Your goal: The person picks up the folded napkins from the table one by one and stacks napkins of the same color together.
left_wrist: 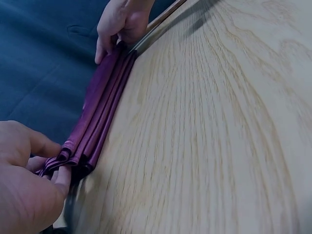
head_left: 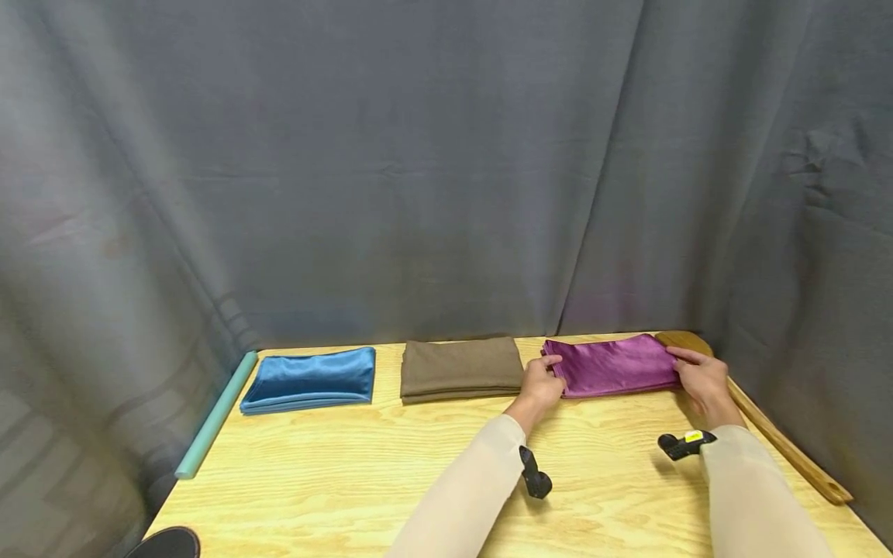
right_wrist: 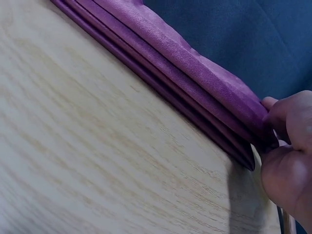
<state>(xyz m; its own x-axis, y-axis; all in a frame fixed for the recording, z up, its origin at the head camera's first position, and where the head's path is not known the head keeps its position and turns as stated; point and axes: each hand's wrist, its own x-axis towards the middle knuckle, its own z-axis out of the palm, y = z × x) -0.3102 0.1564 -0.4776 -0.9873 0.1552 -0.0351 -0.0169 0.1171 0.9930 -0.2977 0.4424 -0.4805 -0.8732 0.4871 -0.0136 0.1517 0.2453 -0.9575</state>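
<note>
A folded purple satin cloth (head_left: pixel 614 366) lies at the back right of the table, its stacked layers facing the front. My left hand (head_left: pixel 543 385) pinches its left end; in the left wrist view the left hand (left_wrist: pixel 29 175) has fingers tucked between and under the layers. At the opposite end my right hand (head_left: pixel 703 381) grips the cloth's right edge. Seen from the right wrist, the right hand (right_wrist: pixel 290 146) has thumb and fingers around the corner of the purple cloth (right_wrist: pixel 185 73).
A folded brown cloth (head_left: pixel 460 369) lies left of the purple one, and a folded blue satin cloth (head_left: pixel 310 380) farther left. A green tube (head_left: pixel 218 415) lines the left edge. A long-handled wooden paddle (head_left: pixel 784 442) lies along the right edge. Grey curtains (head_left: pixel 418 170) surround the table.
</note>
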